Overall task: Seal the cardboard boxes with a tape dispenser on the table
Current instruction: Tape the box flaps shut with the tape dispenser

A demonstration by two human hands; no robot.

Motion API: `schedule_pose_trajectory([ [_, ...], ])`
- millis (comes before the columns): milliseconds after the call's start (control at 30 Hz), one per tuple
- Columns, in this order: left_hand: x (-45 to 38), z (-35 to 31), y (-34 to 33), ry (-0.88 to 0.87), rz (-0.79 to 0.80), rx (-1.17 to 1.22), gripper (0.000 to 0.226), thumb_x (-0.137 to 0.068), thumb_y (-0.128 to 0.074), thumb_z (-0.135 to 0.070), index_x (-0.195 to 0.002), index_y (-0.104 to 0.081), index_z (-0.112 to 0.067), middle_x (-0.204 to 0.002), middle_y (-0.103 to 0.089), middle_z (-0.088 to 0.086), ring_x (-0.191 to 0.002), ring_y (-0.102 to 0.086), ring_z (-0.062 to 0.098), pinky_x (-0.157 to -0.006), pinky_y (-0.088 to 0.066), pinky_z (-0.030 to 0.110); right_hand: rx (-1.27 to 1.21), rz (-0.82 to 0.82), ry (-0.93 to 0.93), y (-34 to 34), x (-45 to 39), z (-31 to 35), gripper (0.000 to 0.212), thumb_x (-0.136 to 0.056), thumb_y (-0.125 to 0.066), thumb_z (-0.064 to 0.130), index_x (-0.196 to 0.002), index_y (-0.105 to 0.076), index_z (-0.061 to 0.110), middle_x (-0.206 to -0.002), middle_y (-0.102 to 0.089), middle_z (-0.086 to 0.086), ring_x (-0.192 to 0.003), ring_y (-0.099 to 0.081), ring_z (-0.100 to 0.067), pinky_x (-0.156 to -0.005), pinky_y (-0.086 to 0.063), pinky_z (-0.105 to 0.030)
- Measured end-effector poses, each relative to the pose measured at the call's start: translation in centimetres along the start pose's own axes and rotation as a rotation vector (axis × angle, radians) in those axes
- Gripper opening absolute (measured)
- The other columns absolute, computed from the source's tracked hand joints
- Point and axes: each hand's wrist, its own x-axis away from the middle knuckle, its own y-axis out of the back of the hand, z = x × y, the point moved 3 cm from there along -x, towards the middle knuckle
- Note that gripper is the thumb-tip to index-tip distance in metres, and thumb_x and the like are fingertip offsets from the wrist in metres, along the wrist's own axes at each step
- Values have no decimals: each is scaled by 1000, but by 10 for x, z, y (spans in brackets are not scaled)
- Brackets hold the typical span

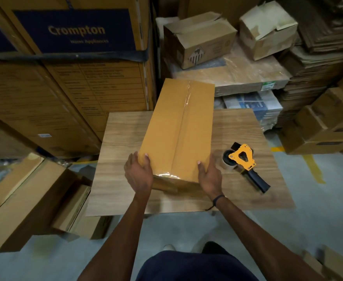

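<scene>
Clear tape already runs along the cardboard box seam, both hands' fingers grasping its near corners, tape dispenser idle on the bench.

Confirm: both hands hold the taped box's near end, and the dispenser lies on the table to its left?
Not quite. The dispenser lies to the right of the box, not left. The head view shows it on the table, untouched, while left hand and right hand hold the box.
</scene>
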Motion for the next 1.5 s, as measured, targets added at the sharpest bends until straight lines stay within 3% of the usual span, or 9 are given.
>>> schedule_pose_trajectory([
  [133,-9,-3,13,-10,27,-188,57,-103,-50,-52,-145,-53,-12,-153,-51,13,-140,-44,35,-113,-33,56,-99,75,-18,8,-10,6,73,-104,-56,44,-161,-24,11,-145,-57,-7,-132,-55,-27,-100,-40,-28],
  [233,-21,-19,13,-91,104,-155,60,-101,-54,-51,-144,-51,-11,-146,-56,13,-135,-50,35,-112,-36,54,-142,100,-79,20,-48,8,86,-102,-57,51,-165,-13,14,-162,-40,-11,-144,-44,-30,-115,-39,-36],
  [433,-78,-63,-11,-1,369,-31,78,-95,-68,-52,-152,-41,-7,-146,-57,18,-133,-54,38,-106,-45,49,-104,205,-190,41,-127,36,90,-100,-62,49,-165,-10,16,-161,-39,-14,-141,-47,-38,-99,-48,-40],
  [533,-102,-80,-26,33,558,-1,66,-96,-69,-48,-146,-48,-9,-140,-62,18,-129,-57,38,-99,-45,38,-171,294,-185,34,-149,41,82,-95,-72,45,-158,-29,17,-152,-51,-8,-131,-56,-33,-98,-54,-43],
  [700,-130,-93,-30,40,509,-210,72,-99,-59,-59,-141,-58,0,-136,-64,24,-127,-59,41,-102,-48,43,-105,335,-208,29,-172,46,78,-90,-79,39,-149,-38,7,-143,-56,-12,-127,-57,-32,-100,-52,-40],
  [867,-120,-96,-22,92,550,-218,36,-94,-70,-50,-101,-66,-15,-74,-71,10,-65,-74,29,-66,-64,39,-27,378,-176,39,-179,45,79,-91,-79,34,-150,-34,9,-144,-54,-12,-128,-55,-32,-95,-49,-36],
  [1100,-98,-82,0,142,582,-257,16,-89,-75,-12,-89,-59,-10,-75,-71,14,-52,-71,24,-46,-60,35,53,427,-123,29,-160,49,89,-88,-82,37,-154,-28,9,-149,-50,-13,-133,-52,-33,-102,-48,-40],
  [1267,-85,-55,14,283,714,-243,27,-85,-85,-14,-94,-65,1,-67,-74,17,-62,-77,27,-64,-66,40,155,490,23,14,-158,72,83,-87,-83,32,-153,-38,11,-148,-54,-12,-134,-52,-32,-99,-43,-31],
  [1500,-51,-44,20,541,1049,-142,31,-102,-66,-20,-82,-61,3,-55,-70,8,-47,-69,10,-55,-59,23,465,633,276,-29,-174,118,80,-96,-72,26,-161,-27,12,-158,-41,-18,-142,-42,-36,-113,-36,-36],
])
